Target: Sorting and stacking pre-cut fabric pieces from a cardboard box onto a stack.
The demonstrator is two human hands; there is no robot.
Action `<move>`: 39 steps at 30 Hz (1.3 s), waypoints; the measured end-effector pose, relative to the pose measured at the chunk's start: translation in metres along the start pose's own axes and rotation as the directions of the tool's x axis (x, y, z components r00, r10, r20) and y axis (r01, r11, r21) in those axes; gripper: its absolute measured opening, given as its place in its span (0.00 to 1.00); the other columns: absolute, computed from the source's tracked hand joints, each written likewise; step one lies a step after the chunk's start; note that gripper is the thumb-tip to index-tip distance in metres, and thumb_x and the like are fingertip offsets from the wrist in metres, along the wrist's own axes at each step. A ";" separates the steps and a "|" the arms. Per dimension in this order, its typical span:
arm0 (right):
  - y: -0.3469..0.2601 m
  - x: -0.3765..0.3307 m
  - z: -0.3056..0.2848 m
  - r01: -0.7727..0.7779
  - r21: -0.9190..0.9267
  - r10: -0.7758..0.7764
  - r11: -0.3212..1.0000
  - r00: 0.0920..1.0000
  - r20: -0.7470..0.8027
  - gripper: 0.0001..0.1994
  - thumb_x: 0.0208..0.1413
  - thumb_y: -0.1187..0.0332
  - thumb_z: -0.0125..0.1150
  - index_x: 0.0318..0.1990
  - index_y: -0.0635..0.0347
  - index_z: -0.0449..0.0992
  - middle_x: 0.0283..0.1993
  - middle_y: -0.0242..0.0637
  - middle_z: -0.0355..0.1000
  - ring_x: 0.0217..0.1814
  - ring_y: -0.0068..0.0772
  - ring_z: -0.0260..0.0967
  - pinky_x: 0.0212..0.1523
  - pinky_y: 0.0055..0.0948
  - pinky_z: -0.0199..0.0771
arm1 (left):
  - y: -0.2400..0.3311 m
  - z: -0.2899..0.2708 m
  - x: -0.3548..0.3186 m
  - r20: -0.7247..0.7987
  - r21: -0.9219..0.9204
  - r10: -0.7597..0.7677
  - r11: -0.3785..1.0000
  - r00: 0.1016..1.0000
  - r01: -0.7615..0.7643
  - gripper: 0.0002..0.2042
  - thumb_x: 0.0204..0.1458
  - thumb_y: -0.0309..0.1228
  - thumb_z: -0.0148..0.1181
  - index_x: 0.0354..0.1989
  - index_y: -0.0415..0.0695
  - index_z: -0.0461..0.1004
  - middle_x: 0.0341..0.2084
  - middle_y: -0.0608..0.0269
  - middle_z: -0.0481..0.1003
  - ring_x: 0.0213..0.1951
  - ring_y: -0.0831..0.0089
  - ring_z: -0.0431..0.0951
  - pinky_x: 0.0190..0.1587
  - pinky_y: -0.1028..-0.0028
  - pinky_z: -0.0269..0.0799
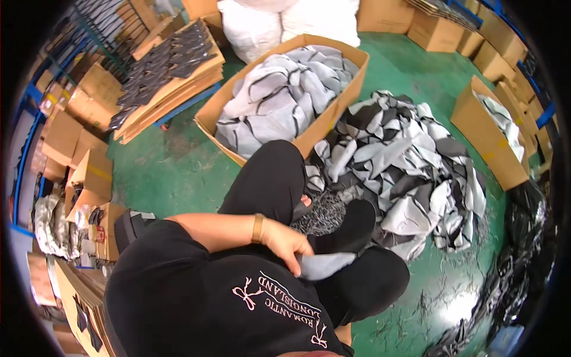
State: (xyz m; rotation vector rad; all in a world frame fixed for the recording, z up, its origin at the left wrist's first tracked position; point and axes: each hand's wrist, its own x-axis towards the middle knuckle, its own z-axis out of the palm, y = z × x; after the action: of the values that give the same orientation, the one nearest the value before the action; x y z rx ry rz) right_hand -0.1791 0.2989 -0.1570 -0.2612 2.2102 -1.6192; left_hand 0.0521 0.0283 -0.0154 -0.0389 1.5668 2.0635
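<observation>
- Person sits low on the green floor point(178, 172), knees up, black trousers and black top.
- Left hand point(288, 241), gold-coloured band at the wrist, reaches across the lap. Fingers curl downward and pinch the near edge of a grey fabric piece point(326, 265).
- The grey fabric piece lies flat on the lap, between the thighs, its far end resting against the right knee.
- Right hand: not visible anywhere in the view; its fingers cannot be judged.
- Just beyond the knees, a loose heap of cut pieces point(404, 160) in grey, white and black is spread on the floor, touching the legs.
- Behind the heap, an open cardboard box point(324, 125) holds more grey pieces, laid fairly flat.
- A smaller box point(488, 140) stands at the right, partly filled.
- Stacked dark cut shapes on cardboard sheets point(172, 65) sit well apart at upper left.
- Judgement on handling: the piece looks thin and limp, so a pinch at one edge will let it droop and fold. Holding near a corner and drawing it flat over the thigh should keep it from creasing.
- Risk, as judged: a neighbouring piece may cling and come along.
</observation>
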 end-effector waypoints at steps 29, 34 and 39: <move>-0.256 -0.032 0.204 0.002 0.455 -0.278 0.891 0.793 0.542 0.10 0.62 0.67 0.48 0.41 0.65 0.71 0.37 0.35 0.72 0.37 0.24 0.69 0.39 0.24 0.69 | 0.031 -0.067 -0.142 -0.698 -0.177 0.563 0.464 0.443 -0.868 0.19 0.52 0.32 0.60 0.50 0.36 0.69 0.46 0.56 0.74 0.48 0.70 0.74 0.49 0.68 0.71; -0.163 -0.003 0.255 -0.097 0.224 -0.021 0.970 0.881 0.472 0.12 0.60 0.66 0.50 0.43 0.67 0.72 0.37 0.37 0.74 0.36 0.26 0.71 0.38 0.23 0.71 | -0.034 -0.158 -0.104 -0.877 -0.320 0.015 0.728 0.480 -0.607 0.09 0.57 0.29 0.50 0.39 0.39 0.76 0.32 0.62 0.78 0.32 0.75 0.78 0.38 0.72 0.75; -0.152 -0.058 0.231 -0.100 0.125 0.025 0.987 0.868 0.495 0.15 0.57 0.68 0.55 0.49 0.68 0.68 0.31 0.32 0.71 0.31 0.25 0.68 0.37 0.24 0.72 | -0.067 -0.148 -0.110 -0.948 -0.163 0.034 0.805 0.318 -0.570 0.08 0.59 0.31 0.50 0.39 0.40 0.74 0.31 0.66 0.77 0.30 0.78 0.75 0.35 0.75 0.73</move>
State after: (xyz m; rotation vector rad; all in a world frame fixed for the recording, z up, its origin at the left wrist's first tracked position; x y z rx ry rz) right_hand -0.0428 0.0706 -0.0611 -0.4944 1.6869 -1.4696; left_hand 0.1307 -0.1374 -0.0850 -1.4695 1.5850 2.9704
